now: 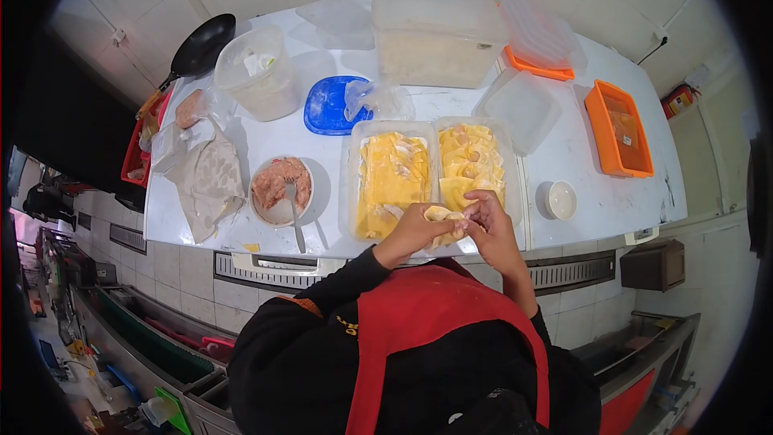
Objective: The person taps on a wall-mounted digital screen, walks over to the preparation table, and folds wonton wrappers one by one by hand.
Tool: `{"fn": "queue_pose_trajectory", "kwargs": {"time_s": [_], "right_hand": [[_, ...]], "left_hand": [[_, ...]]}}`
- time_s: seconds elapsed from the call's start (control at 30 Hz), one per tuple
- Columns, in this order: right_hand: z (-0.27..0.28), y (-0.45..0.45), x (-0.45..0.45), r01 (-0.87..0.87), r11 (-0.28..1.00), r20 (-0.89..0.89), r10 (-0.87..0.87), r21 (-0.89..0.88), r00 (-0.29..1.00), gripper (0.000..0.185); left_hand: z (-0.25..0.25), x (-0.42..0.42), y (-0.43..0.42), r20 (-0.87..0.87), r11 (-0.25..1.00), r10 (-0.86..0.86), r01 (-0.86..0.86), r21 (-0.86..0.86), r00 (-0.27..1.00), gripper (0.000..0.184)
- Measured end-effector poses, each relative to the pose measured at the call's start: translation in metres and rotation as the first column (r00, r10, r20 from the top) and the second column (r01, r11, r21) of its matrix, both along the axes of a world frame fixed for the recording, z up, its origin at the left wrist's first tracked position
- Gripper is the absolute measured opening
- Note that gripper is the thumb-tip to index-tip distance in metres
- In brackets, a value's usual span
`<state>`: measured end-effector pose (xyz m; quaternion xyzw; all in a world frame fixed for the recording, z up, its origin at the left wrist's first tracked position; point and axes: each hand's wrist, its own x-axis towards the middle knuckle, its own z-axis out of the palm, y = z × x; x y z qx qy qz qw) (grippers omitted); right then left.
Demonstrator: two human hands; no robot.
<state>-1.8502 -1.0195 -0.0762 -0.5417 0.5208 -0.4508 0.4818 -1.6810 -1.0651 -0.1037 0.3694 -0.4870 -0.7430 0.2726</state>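
Note:
Close to the table's front edge, my left hand (413, 230) and my right hand (493, 231) pinch a yellow wonton (440, 214) between them. Its wrapper is partly folded, and fingers hide some of it. Just beyond my left hand, a clear plastic tray holds a stack of yellow wonton wrappers (394, 169). Beside it, nearer my right hand, a second tray contains several filled wontons (469, 153). To the left stands a white bowl (259, 213) of pink minced meat (278, 185), with a fork (295, 213) resting in it.
A damp cloth (208, 181) lies left of the bowl. Behind are a tall plastic tub (256, 80), a blue lid (330, 106), and a large clear bin (435, 40). On the right are a small white bowl (560, 200) and an orange tray (616, 133). A black pan (203, 47) sits far left.

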Motion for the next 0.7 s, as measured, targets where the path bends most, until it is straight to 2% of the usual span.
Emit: {"fn": "queue_pose_trajectory", "kwargs": {"time_s": [0.03,0.13,0.17,0.2,0.3,0.33,0.4,0.5,0.53,0.6,0.7], "right_hand": [[-0.006,0.005,-0.001,0.009,1.0,-0.006,-0.009,0.012,1.0,0.035],[-0.028,0.012,-0.012,0.022,0.998,0.152,-0.03,0.058,0.988,0.039],[-0.03,0.009,-0.018,0.03,0.997,0.157,-0.041,0.074,0.987,0.04],[-0.031,0.007,-0.024,0.039,0.995,0.164,-0.054,0.093,0.985,0.041],[-0.032,-0.01,-0.042,0.043,0.988,0.151,-0.065,0.147,0.986,0.042],[-0.033,-0.019,-0.046,0.039,0.986,0.144,-0.063,0.164,0.988,0.041],[-0.046,-0.035,-0.055,0.032,0.985,0.006,-0.033,0.172,0.999,0.041],[-0.045,-0.044,-0.049,0.056,0.988,-0.136,-0.036,0.144,0.99,0.039],[-0.042,-0.045,-0.044,0.067,0.989,-0.171,-0.044,0.129,0.984,0.039],[-0.039,-0.047,-0.039,0.091,0.99,-0.212,-0.067,0.106,0.975,0.039],[-0.04,-0.05,-0.035,0.104,0.993,-0.274,-0.083,0.064,0.958,0.039]], "left_hand": [[-0.009,-0.003,0.005,-0.013,1.0,-0.004,0.004,0.004,1.0,0.028],[-0.018,-0.01,0.011,-0.031,0.999,-0.039,0.038,-0.024,0.999,0.028],[-0.021,-0.012,0.012,-0.031,0.998,-0.054,0.053,-0.035,0.998,0.029],[-0.022,-0.014,0.011,-0.108,0.994,-0.091,0.098,0.057,0.99,0.033],[-0.023,-0.006,0.002,0.074,0.974,-0.225,0.223,0.037,0.972,0.038],[-0.03,-0.005,0.005,0.026,0.989,-0.131,0.132,-0.061,0.991,0.038],[-0.049,-0.005,0.011,-0.095,0.968,0.043,-0.065,-0.241,0.995,0.038],[-0.009,0.005,0.016,0.121,0.909,0.143,-0.082,-0.41,0.982,0.033],[-0.009,0.005,0.014,0.152,0.809,0.117,-0.006,-0.588,0.981,0.032],[-0.01,0.003,0.013,0.233,0.506,0.085,0.159,-0.848,0.969,0.03],[-0.007,-0.01,0.019,0.503,0.454,0.084,0.416,-0.788,0.86,0.029]]}}
